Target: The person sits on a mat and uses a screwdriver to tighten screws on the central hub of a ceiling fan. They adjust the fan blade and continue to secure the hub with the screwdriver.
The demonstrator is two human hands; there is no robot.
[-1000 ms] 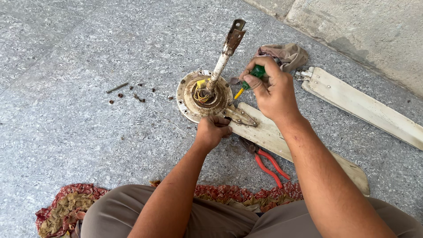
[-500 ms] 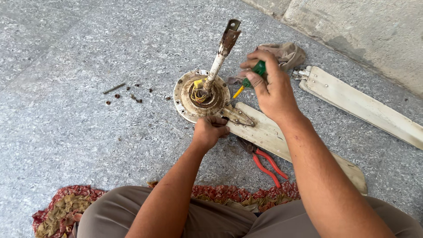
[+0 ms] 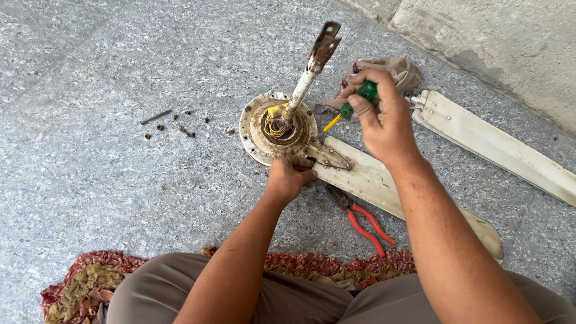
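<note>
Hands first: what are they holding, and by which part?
The right hand grips a screwdriver by its green handle. The left hand clamps the near rim of the round fan motor.

Red-handled pliers (image 3: pixel 360 219) lie on the speckled grey floor (image 3: pixel 90 90). A loose fan blade (image 3: pixel 492 144) rests near the concrete wall (image 3: pixel 498 42). A crumpled rag (image 3: pixel 396 72) lies nearby; small screws (image 3: pixel 180 127) scatter apart. A patterned mat (image 3: pixel 84 285) lies at the bottom edge.

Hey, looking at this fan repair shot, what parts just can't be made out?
Head view:
- Screwdriver handle: mostly covered by the right hand.
- Motor hub near rim: hidden under the left hand.
- Small screws: too tiny to tell apart.
- Far fan blade: cut off by the right edge.
</note>
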